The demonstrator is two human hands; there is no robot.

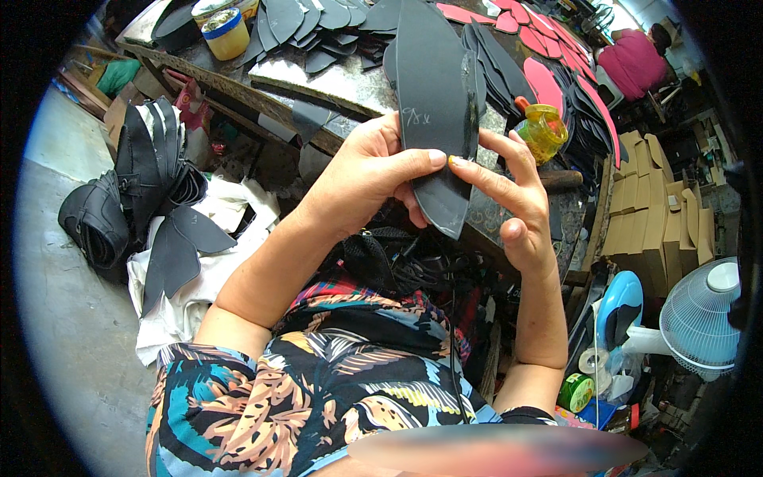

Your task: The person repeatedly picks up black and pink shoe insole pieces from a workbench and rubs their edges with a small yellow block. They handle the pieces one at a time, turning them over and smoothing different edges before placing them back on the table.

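My left hand (358, 171) grips a long black cut piece (433, 95), leaf-shaped with a pointed near end, looking like flat shoe material. Its thumb lies on top, with fingers underneath. Pale handwritten marks show on the surface, and a glossy streak runs along the right edge. The index fingertip of my right hand (517, 195) touches the piece beside my left thumb and has a yellowish smear. The other fingers of that hand are spread, its thumb free. An open yellow glue jar (543, 133) stands just beyond my right hand.
Black pieces (306, 28) and red pieces (548, 40) cover the worktable (342, 89). A yellow tub (225, 36) stands far left. Black bundles (147, 159) and white cloth (238, 208) lie left. At right are cardboard pieces (648, 219), a fan (701, 314) and a seated person (636, 63).
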